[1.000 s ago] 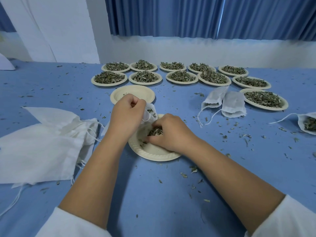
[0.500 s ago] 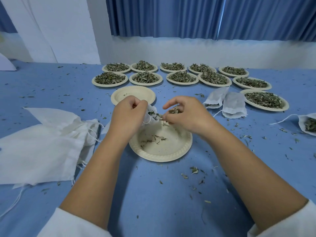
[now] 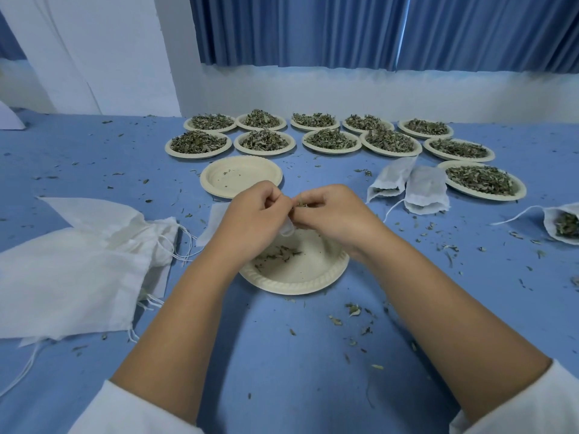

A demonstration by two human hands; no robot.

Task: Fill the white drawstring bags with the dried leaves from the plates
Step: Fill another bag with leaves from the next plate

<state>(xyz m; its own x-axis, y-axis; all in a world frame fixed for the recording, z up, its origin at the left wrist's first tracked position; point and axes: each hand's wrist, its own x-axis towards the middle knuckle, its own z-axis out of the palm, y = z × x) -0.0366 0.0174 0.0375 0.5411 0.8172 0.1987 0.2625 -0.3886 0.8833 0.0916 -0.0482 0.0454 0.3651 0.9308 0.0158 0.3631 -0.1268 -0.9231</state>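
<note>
Several spare bags lay heaped at the far left of the blue table, white and limp, strings trailing. Next over sat an emptied plate with only crumbs in it.

The left hand was held above the near plate, fingers curled, pinching the mouth of a small drawstring bag. Most of the bag was hidden behind the knuckles; only a pale fold showed beneath. The right hand met it knuckle to knuckle, fingertips closed on a tuft of dried leaves at the bag's opening. The near plate held just a thin scatter of leaf.

Handling, as judged: the bag looked thin, soft and near weightless, and would likely collapse shut unless held at the hem. The leaf looked brittle, light and prone to shedding, as the flecks all over the cloth suggested. Loose pinches, taken over the plate, seemed the safe way.

Further right, rows of heaped plates ran along the back. Two stuffed bags lay just beside the last of them. At the right edge an open bag lay on its side, leaf showing in its mouth.
</note>
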